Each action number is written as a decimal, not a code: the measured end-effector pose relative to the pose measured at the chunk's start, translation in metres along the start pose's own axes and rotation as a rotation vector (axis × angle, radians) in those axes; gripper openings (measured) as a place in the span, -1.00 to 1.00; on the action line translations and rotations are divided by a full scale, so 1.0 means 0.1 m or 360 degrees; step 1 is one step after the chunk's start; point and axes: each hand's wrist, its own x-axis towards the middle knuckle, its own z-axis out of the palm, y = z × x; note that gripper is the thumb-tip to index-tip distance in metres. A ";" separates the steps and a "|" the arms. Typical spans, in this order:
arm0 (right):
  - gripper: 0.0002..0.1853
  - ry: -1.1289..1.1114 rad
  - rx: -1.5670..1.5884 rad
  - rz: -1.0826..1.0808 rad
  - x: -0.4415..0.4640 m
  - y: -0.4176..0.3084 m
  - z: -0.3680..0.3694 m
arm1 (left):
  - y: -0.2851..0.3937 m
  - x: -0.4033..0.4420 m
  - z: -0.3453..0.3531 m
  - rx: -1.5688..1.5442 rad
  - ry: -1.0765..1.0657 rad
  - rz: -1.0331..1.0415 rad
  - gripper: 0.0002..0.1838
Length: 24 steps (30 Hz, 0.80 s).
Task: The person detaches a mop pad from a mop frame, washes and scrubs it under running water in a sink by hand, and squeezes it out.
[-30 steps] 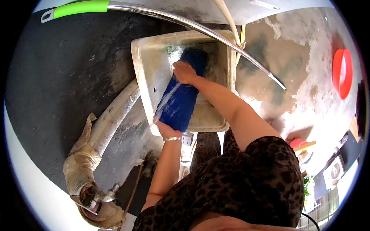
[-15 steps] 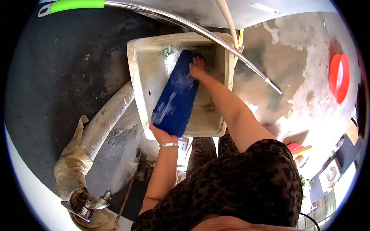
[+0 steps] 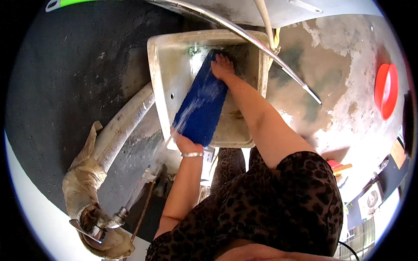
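Note:
A long blue rectangular cloth pad (image 3: 201, 102) with a fuzzy edge lies at a slant in the worn, stained sink (image 3: 152, 65). My left hand (image 3: 188, 144), with a bracelet at the wrist, grips the pad's near end; some of its fingers are hidden underneath. On the far end, my right hand (image 3: 223, 67) lies with its fingers spread over the pad's surface. From the metal tap (image 3: 118, 217) at lower left, a stream of water crosses to the pad and splashes along its middle.
A chrome pole (image 3: 244, 32) with a green grip (image 3: 72, 2) slants across the sink's far right corner. A thick wrapped pipe (image 3: 124, 117) runs to the sink's left side. A red round basin (image 3: 386, 91) is at far right, and a pale hose (image 3: 264, 21) hangs behind.
The view has shifted a little, with the sink now slightly higher. My right hand has moved slightly on the pad, its fingers more spread. The water stream shows more clearly near my left hand.

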 end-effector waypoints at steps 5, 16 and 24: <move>-0.44 -0.0164 -0.0131 -0.0182 -0.68 -0.12 -0.22 | -0.04 0.08 -0.17 -0.0239 -0.0400 -0.0053 -0.41; -0.51 -0.0134 0.0122 -0.0941 -2.68 -0.70 -0.47 | 0.07 0.21 -0.31 -0.0296 -0.0777 -0.0213 -0.46; -0.61 -0.0006 0.0354 -0.1165 -2.75 -1.27 -0.76 | 0.36 0.51 -0.40 -0.0385 -0.1473 -0.0613 -0.55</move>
